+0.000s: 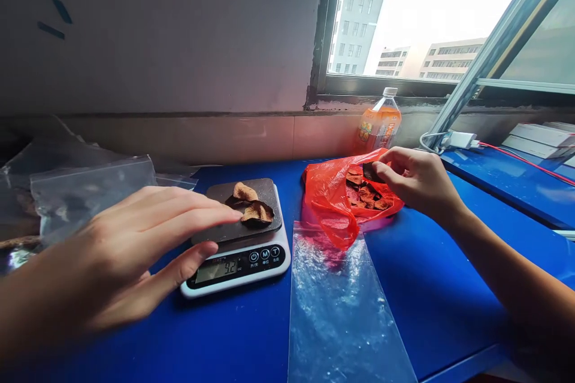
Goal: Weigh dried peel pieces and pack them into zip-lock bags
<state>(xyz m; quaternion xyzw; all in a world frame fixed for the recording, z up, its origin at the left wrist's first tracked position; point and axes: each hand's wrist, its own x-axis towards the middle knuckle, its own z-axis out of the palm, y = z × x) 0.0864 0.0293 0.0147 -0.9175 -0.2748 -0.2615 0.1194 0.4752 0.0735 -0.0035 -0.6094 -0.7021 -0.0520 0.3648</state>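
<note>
My left hand (148, 239) reaches over the left side of a kitchen scale (238, 275), fingers stretched out, holding nothing. Its fingertips are at the edge of a dried slice (257, 213); whether they touch it I cannot tell. Behind that lies another curled brown slice (245, 191), also on the scale's dark plate. The display seems to read 9.2. My right hand (415, 182) is at the mouth of a red plastic bag (327, 191), thumb and fingers pinching a dark dried slice (370, 172). Several more dried slices (366, 195) lie inside the bag.
A clear plastic bag (341, 311) lies flat on the blue table (233, 335). More clear bags (94, 185) are piled at the left. An orange drink bottle (381, 122) stands by the wall behind the red bag. A white charger (462, 140) and metal frame are at right.
</note>
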